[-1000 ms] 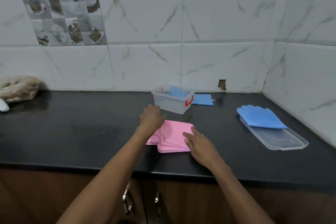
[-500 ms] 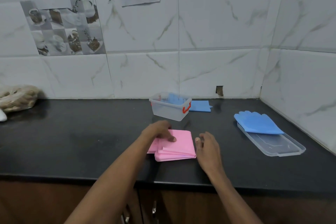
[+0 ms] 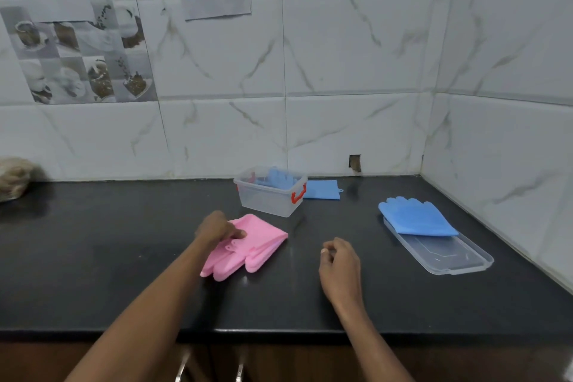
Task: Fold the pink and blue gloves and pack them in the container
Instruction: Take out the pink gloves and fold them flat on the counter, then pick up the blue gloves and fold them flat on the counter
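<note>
My left hand (image 3: pixel 217 228) grips the folded pink gloves (image 3: pixel 257 242) at their left edge and holds them tilted, with the finger ends hanging down toward the counter. My right hand (image 3: pixel 339 263) hovers to the right of them, off the gloves, fingers loosely curled around nothing. Behind stands the clear container (image 3: pixel 269 195) with red handle clips; a blue glove (image 3: pixel 279 178) lies inside it. Another blue glove (image 3: pixel 415 219) lies on the far end of the clear lid (image 3: pixel 449 257) at the right.
A flat blue piece (image 3: pixel 322 189) lies behind the container by the wall. A brownish bag (image 3: pixel 14 177) sits at the far left. The black counter (image 3: pixel 93 257) ends at a front edge near me, with cabinet handles (image 3: pixel 183 363) below. Tiled walls close the back and right.
My left hand took hold of the pink gloves and lifted them at an angle, so they no longer lie flat. My right hand came off them and moved right. The camera tilted up.
</note>
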{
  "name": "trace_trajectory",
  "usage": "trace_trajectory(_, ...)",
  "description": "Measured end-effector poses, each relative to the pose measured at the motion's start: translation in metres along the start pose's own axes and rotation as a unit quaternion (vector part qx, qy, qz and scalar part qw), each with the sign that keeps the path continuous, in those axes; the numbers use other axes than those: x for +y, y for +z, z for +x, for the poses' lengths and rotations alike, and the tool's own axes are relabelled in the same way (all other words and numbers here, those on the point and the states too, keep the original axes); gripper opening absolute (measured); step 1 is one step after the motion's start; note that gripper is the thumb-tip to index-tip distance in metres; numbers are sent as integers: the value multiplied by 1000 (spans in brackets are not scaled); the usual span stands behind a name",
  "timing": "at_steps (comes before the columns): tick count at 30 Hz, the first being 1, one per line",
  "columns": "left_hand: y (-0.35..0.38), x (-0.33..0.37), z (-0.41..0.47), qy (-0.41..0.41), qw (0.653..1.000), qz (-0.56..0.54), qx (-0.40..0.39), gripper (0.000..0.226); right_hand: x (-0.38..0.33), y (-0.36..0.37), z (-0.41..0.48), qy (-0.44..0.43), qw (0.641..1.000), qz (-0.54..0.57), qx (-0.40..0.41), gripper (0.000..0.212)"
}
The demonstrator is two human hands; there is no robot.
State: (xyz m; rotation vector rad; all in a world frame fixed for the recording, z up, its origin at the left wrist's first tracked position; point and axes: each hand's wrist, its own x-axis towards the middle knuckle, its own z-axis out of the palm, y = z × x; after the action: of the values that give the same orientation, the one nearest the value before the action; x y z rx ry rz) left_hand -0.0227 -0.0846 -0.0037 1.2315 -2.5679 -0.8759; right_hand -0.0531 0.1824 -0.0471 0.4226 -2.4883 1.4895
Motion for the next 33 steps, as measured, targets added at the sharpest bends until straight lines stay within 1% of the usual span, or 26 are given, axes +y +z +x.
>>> trace_trajectory(3,-8,-19,4,-48,997,-29,53,39,2,1,2,-4,1000,7,4,13)
trace_trajectory(5,-9,-24,4,-71,994,-38,77,41,4,2,4,-1,1000,6,5,13)
trace_trajectory(11,-3,-14,-3,-96,989,-45,106,33,8,4,5,-7,1000,4,12,14)
trace_trajectory(14,-2,-13,-2,-97,988,-49,107,35,9,4,6,-11,1000,5,11,14)
trace_trajectory(16,-2,-13,-1,-92,990,-20,103,42,10,4,6,-8,1000,9,8,14)
trace_trajectory(17,-1,-13,-1,-96,989,18,111,48,11,5,7,-6,1000,10,8,14)
trace_trajectory(18,1,-13,-2,-97,983,74,135,56,13,6,7,-3,1000,12,8,14)
trace_trajectory(19,4,-12,-5,-75,973,134,173,60,15,7,9,2,1000,14,7,15)
trace_trajectory(20,8,-12,-7,-20,959,179,217,57,17,8,11,6,1000,14,4,16)
trace_trajectory(21,14,-13,-9,59,948,200,241,45,18,8,14,11,1000,13,-2,16)
trace_trajectory(22,22,-16,-10,136,939,212,236,33,18,9,20,14,1000,7,-11,17)
trace_trajectory(23,30,-19,-13,195,931,224,214,28,19,10,27,12,1000,-7,-25,18)
trace_trajectory(24,36,-22,-15,228,927,235,185,31,20,12,36,5,999,-29,-41,19)
trace_trajectory(26,43,-26,-16,222,940,218,138,40,22,13,59,-11,994,-79,-69,19)
trace_trajectory(27,44,-26,-15,213,947,203,128,42,24,15,73,-16,992,-101,-76,18)
trace_trajectory(31,45,-27,-13,195,957,177,126,42,32,25,134,-18,981,-178,-75,19)
trace_trajectory(33,46,-27,-13,192,957,177,125,43,35,36,160,-34,973,-213,-80,30)
